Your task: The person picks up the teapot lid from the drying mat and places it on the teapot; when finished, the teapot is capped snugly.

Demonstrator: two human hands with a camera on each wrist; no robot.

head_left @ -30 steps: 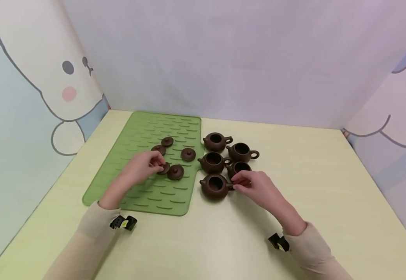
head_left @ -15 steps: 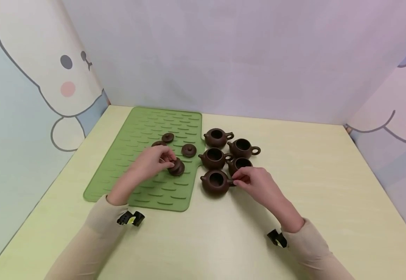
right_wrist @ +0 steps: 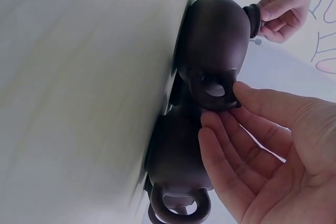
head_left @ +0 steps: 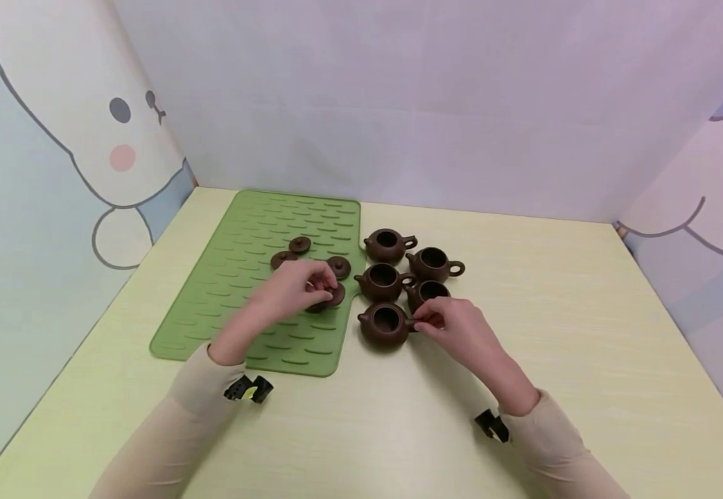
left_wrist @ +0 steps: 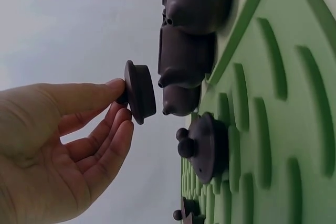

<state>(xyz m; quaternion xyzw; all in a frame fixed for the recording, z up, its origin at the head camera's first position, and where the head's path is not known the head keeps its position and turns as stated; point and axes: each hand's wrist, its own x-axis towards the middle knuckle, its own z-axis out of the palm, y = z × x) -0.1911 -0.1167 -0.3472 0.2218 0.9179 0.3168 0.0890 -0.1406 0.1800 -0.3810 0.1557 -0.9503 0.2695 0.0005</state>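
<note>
My left hand pinches a dark brown teapot lid by its knob, raised over the green mat. Beneath it another lid lies mostly hidden by the hand and the held lid. Further back on the mat lie a lid near the right edge and two more, one of them a small lid. With thumb and fingers, my right hand grips the handle of the nearest lidless teapot, which stands on the table with its spout pointing left.
Several other open teapots are grouped close behind, among them a middle teapot, a back teapot and a right-hand teapot. Their spouts point left toward the mat. A pale wall closes off the back of the wooden table.
My left hand has picked a lid up off the mat and carried it to the right, over a neighbouring lid. My right hand stays at the teapot's handle.
</note>
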